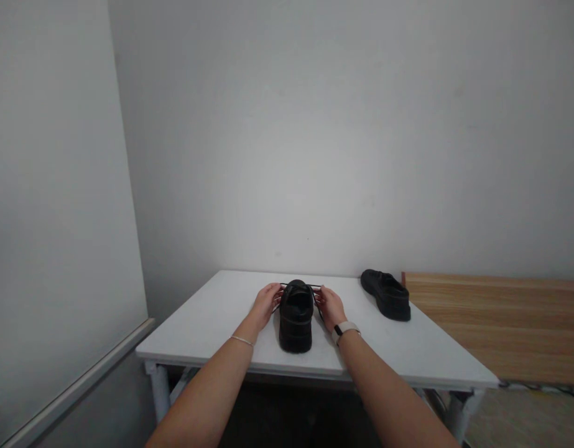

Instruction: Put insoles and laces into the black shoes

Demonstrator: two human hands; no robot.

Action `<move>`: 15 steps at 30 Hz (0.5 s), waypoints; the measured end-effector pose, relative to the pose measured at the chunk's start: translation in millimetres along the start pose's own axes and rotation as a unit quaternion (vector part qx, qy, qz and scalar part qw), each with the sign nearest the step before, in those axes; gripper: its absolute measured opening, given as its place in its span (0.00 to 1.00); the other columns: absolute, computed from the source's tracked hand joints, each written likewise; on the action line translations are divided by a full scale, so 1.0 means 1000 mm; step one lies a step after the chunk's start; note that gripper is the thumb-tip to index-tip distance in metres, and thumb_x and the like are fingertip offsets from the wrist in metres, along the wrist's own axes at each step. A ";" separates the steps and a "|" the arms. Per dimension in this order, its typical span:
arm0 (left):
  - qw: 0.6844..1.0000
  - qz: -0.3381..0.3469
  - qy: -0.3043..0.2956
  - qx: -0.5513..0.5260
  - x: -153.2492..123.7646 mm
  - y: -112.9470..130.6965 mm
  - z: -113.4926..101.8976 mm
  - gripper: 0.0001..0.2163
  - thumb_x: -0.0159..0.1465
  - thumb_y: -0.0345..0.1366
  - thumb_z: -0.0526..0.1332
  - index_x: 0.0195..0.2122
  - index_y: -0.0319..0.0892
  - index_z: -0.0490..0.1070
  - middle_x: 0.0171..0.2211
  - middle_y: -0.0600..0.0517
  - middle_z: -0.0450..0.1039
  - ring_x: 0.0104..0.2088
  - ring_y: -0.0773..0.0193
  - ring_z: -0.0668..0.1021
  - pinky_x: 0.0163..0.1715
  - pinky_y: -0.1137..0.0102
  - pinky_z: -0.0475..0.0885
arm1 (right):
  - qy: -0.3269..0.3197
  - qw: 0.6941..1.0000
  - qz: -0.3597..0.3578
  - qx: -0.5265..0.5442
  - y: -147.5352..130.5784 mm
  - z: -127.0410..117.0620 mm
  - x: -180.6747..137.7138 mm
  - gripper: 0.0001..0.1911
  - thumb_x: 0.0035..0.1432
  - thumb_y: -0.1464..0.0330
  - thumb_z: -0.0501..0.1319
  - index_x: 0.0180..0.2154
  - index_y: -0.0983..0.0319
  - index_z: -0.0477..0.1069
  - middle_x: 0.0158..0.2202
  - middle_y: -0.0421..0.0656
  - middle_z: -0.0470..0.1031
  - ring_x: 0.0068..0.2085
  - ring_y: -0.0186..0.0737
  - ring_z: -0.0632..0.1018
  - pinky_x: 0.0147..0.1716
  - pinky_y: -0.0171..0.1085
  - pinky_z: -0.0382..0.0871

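A black lace-up shoe point(295, 333) stands upright on the white table, its heel facing me and its toe pointing at the wall. On its left side, my left hand point(267, 302) pinches one end of the black shoelace point(314, 286). My right hand point(330, 305) grips the lace's other end on the right side. Both lace ends are drawn outward over the top of the shoe, and loose lace hangs below each hand. The fingertips are partly hidden beside the shoe.
A second black shoe point(388, 296) rests at the table's back right. The white table point(198, 323) meets a grey wall point(305, 155) behind. To the right is a wood-grain board point(496, 330); a pale partition point(58, 218) rises on the left.
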State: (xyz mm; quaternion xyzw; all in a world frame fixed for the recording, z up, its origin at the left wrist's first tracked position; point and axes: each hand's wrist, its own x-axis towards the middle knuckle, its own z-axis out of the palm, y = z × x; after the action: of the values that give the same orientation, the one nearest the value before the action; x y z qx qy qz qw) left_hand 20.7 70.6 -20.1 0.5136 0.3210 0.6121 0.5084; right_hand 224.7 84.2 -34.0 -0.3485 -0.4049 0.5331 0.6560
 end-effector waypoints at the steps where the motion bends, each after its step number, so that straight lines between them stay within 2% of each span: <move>1: 1.000 0.001 0.000 -0.003 0.000 0.000 0.000 0.12 0.68 0.39 0.61 0.48 0.39 0.71 0.46 0.47 0.74 0.42 0.58 0.78 0.41 0.60 0.76 | 0.005 1.000 -0.002 0.003 0.000 -0.001 0.001 0.12 0.67 0.61 0.59 0.45 0.64 0.71 0.41 0.43 0.75 0.36 0.37 0.77 0.34 0.39 0.76; 6: 1.000 0.001 0.003 0.000 -0.001 0.001 0.000 0.11 0.69 0.40 0.60 0.48 0.38 0.71 0.45 0.48 0.74 0.40 0.59 0.79 0.39 0.61 0.77 | 0.010 1.000 -0.010 0.009 -0.002 -0.001 -0.002 0.13 0.67 0.60 0.58 0.43 0.64 0.71 0.39 0.42 0.75 0.33 0.36 0.77 0.32 0.37 0.75; 10: 1.000 -0.005 -0.003 0.021 -0.002 0.001 0.001 0.11 0.68 0.38 0.61 0.47 0.38 0.71 0.45 0.48 0.74 0.40 0.59 0.79 0.40 0.61 0.77 | -0.019 1.000 -0.001 0.006 -0.005 0.002 -0.008 0.14 0.67 0.59 0.58 0.43 0.64 0.72 0.39 0.42 0.75 0.33 0.36 0.77 0.33 0.38 0.75; 15: 0.999 -0.009 -0.008 0.036 -0.003 0.000 0.001 0.10 0.68 0.38 0.62 0.46 0.38 0.72 0.44 0.48 0.75 0.41 0.59 0.79 0.40 0.60 0.77 | -0.055 0.998 0.008 -0.006 -0.007 0.007 -0.014 0.10 0.66 0.63 0.60 0.43 0.64 0.72 0.41 0.43 0.75 0.36 0.37 0.78 0.35 0.39 0.76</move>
State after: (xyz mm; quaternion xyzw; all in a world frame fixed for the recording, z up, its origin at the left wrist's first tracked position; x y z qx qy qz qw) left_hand 22.0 67.6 -20.4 0.5336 0.3434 0.5915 0.4975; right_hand 219.8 69.2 -27.5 -0.3258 -0.4404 0.5546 0.6263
